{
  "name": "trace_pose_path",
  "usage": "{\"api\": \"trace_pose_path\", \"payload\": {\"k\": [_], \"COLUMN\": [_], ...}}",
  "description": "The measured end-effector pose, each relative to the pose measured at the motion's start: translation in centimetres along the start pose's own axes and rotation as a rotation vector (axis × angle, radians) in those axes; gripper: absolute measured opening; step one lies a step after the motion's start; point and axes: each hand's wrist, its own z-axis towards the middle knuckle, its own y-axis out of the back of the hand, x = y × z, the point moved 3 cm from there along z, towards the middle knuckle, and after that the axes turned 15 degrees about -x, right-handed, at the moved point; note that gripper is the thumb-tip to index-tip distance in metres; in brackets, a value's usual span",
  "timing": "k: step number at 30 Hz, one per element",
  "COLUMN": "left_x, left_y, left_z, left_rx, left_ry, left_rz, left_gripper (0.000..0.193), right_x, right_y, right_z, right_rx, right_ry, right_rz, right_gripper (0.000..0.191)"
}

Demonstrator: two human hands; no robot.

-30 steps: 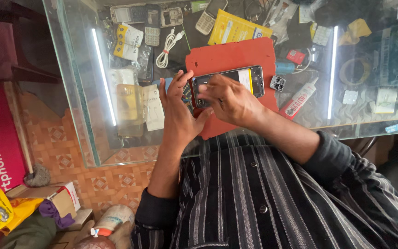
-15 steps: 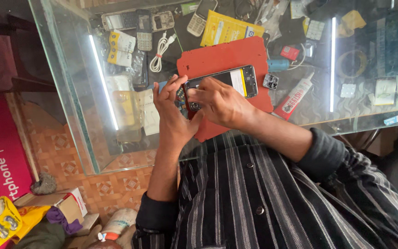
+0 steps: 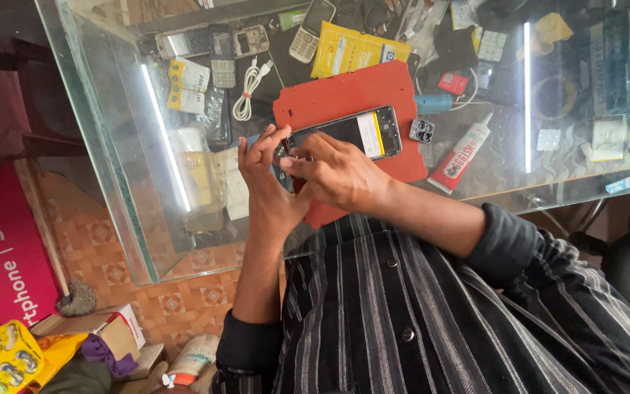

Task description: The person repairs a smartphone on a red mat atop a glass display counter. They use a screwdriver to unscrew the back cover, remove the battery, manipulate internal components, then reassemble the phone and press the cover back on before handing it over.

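Observation:
A dark opened phone (image 3: 355, 133) with its back off lies on a red mat (image 3: 344, 91) on the glass counter. My left hand (image 3: 267, 182) grips the phone's near end, with its fingers raised over the edge. My right hand (image 3: 340, 171) comes in from the right and pinches at that same end, touching the left fingers. Whatever sits between the right fingertips is hidden. Both forearms come out of dark striped sleeves.
A red-and-white glue tube (image 3: 461, 153) and a small camera-lens frame (image 3: 422, 130) lie right of the phone. A coiled white cable (image 3: 246, 91), a yellow packet (image 3: 351, 52) and old keypad phones (image 3: 249, 40) lie beyond. The glass counter's edge (image 3: 103, 146) is on the left, with a cardboard box (image 3: 103, 328) on the floor.
Both hands stay at the phone's near end, and the fingers have shifted only slightly. The view has drifted a little, so the counter sits a bit higher in frame.

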Motion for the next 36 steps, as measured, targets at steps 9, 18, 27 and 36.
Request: {"api": "trace_pose_path", "payload": {"k": [9,18,27,36], "left_x": [-0.6,-4.7,-5.4,-6.0], "left_y": [0.5,1.0,-13.9,-17.7], "left_z": [0.5,5.8,9.3,9.5], "left_rx": [-0.039,-0.015,0.294,0.346], "left_ry": [-0.061,-0.048,-0.395,-0.588], "left_rz": [0.02,-0.132,-0.033,0.217], "left_gripper": [0.081,0.038,0.004,0.007], "right_x": [-0.1,-1.0,-0.1,-0.6], "right_y": [0.2,9.1,18.3,18.3], "right_z": [0.3,-1.4,-7.1,-11.3], "right_rx": [0.008,-0.493,-0.671,-0.788], "right_ry": [-0.052,-0.266,-0.449,-0.598], "right_rz": [-0.017,-0.028,-0.166,-0.061], "right_gripper": [0.056,0.06,0.07,0.067]}}
